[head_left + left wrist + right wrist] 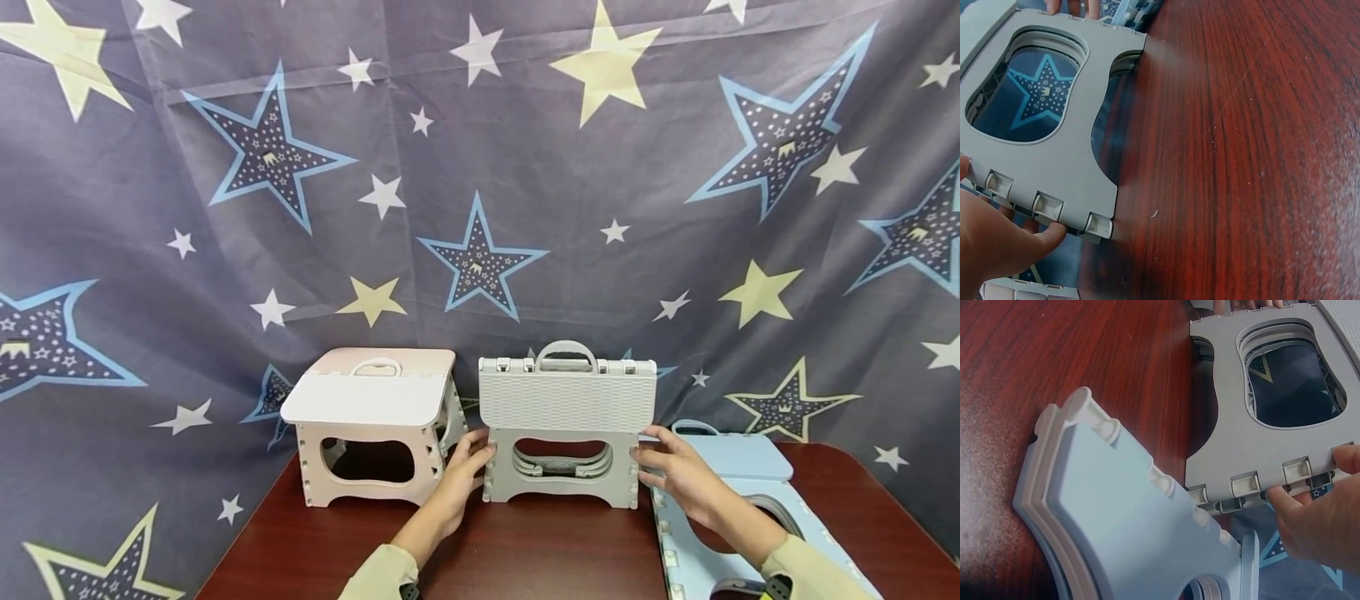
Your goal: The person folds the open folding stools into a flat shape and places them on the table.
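Note:
A grey folding stool (pixel 567 400) stands upright on the table in the head view, its handle on top and one textured seat half hanging down in front. My left hand (pixel 467 471) grips its left hinged edge. In the left wrist view, fingers of that hand (pixel 1004 244) reach round behind the hinge knuckles. On the opposite edge my right hand (pixel 678 471) holds the stool, with fingers curled at the hinges, as the right wrist view shows the hand (pixel 1322 519). Through the oval opening in the leg panel, folded inner parts are visible.
A pink and white folding stool (pixel 367 450) stands unfolded at the left. Lying folded at the right is a light blue stool (pixel 738 454), partly beneath my right forearm. The dark red wooden table (pixel 555 550) meets a star-patterned curtain (pixel 525 167) behind.

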Tool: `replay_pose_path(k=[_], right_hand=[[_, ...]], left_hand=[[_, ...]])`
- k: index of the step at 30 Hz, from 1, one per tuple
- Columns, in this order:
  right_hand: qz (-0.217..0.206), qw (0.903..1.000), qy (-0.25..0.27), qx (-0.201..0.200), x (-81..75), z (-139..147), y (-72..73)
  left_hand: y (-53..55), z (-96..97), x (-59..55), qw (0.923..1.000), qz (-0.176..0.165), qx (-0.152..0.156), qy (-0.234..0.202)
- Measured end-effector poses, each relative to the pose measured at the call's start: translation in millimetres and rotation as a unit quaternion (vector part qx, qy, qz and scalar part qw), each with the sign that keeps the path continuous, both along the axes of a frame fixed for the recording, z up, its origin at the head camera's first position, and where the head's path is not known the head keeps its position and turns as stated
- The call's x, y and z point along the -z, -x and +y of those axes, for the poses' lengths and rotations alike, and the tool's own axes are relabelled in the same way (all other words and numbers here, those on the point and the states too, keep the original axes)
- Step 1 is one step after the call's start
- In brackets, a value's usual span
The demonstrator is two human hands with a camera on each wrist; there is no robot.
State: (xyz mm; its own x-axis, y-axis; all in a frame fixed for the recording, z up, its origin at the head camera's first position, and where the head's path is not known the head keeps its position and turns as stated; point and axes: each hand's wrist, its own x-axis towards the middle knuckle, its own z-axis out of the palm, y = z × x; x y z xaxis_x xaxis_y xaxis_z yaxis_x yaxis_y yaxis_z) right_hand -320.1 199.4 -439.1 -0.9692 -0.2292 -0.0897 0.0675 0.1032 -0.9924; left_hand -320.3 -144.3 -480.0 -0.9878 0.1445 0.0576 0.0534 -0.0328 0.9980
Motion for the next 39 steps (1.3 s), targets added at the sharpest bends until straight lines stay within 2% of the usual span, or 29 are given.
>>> replay_pose_path(k=[16, 30, 39], right_hand=[[0.000, 1.0000, -0.002, 0.004, -2.1, -2.5, 0.9], [0.004, 1.0000, -0.002, 0.006, 1.4, -0.5, 0.5], [0.006, 0.9999, 0.001, 0.012, 0.4, -2.4, 0.9]], left_hand=[[0.5, 0.1, -5.8, 0.9999, -0.002, -0.003, 0.011], [1.7, 1.3, -4.0, 0.9999, -0.005, 0.001, 0.016], [2.9, 1.6, -6.9, 0.9998, -0.003, 0.005, 0.018]])
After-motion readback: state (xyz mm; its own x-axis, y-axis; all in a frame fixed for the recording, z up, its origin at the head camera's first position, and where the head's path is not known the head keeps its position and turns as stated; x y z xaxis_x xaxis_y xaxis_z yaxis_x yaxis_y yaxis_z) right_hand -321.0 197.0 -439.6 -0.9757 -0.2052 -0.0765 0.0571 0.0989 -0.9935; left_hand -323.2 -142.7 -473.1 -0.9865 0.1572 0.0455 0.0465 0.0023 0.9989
